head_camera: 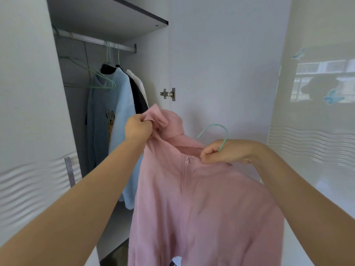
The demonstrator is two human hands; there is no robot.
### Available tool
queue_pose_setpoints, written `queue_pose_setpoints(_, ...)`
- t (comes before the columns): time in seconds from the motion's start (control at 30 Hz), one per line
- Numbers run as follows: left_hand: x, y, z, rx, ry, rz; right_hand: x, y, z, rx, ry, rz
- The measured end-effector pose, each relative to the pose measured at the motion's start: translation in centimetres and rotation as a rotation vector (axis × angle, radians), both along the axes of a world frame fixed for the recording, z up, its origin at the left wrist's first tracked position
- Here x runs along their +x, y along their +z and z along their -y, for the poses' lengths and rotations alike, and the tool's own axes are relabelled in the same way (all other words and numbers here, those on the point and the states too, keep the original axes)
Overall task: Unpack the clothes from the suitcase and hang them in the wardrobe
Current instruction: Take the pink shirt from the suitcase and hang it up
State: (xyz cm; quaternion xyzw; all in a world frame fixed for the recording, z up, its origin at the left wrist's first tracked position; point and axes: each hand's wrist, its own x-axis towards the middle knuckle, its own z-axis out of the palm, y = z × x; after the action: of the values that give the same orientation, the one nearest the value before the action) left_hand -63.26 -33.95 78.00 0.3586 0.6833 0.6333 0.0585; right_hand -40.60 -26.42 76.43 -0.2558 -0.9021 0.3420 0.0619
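We can read no text, label, brand name or number anywhere in this view. The nearest thing to a sign is a printed cartoon figure in yellow and black on the front of the grey-blue shirt (pixel 99 120) hanging in the wardrobe (pixel 107 20); it carries no letters that we can make out. The glossy door panel (pixel 315 131) on the right bears two blue butterfly decorations (pixel 331 96), also without wording. The pink garment (pixel 201 198) shows no tag or print.
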Motion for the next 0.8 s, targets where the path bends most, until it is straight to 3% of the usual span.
queue_pose_setpoints(0.07, 1.1, 0.4, -0.4, 0.003, -0.064, -0.029, -0.8, -0.4, 0.2, 0.041, -0.026, 0.02)
queue_pose_setpoints(0.2, 3.0, 1.1, -0.6, -0.034, -0.253, -0.039, -2.1, -0.4, 0.3, 0.07, -0.097, -0.117)
queue_pose_setpoints(0.4, 3.5, 0.4, 0.3, -0.277, -0.579, -0.126, -1.7, 0.7, 0.2, 0.078, -0.151, -0.313)
queue_pose_setpoints(0.57, 2.9, 0.0, 0.2, -0.309, -0.429, -0.133, -1.4, 1.0, 0.0, -0.12, -0.21, -0.396)
queue_pose_setpoints(0.7, 2.2, -0.5, 0.4, -0.429, -0.522, -0.102, -1.6, 1.4, 0.2, -0.169, -0.29, -0.44)
queue_pose_setpoints(0.8, 1.8, -1.3, 0.7, -0.345, -0.614, -0.192, -1.6, 1.7, 0.2, -0.141, -0.326, -0.485)
